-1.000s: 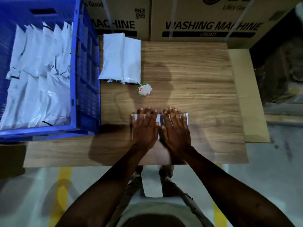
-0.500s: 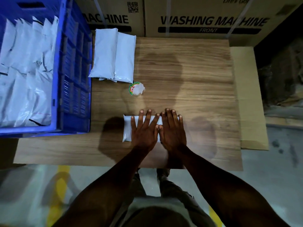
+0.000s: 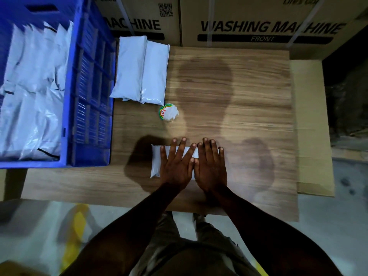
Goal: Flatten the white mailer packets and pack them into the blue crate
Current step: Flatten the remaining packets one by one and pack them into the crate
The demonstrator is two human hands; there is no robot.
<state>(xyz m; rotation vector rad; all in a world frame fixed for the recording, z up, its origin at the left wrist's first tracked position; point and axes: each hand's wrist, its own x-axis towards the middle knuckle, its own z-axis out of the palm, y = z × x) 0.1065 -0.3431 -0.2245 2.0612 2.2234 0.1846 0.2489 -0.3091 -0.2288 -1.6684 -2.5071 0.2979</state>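
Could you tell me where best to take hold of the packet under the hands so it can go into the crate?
Probably by its left short end. The white packet lies flat across the table, both the left hand and right hand pressing on it, only that end exposed. It faces the blue crate, so pinch from the left.

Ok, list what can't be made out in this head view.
- White plastic mailer packet on the wooden table: mostly covered by the flat left hand and right hand.
- Round green-rimmed sticker roll: print too small and glared to read.
- Blue plastic crate: cut off by the left edge, its packets blurred, so no count.
- Stacked white packets: how many lie beneath is hidden.
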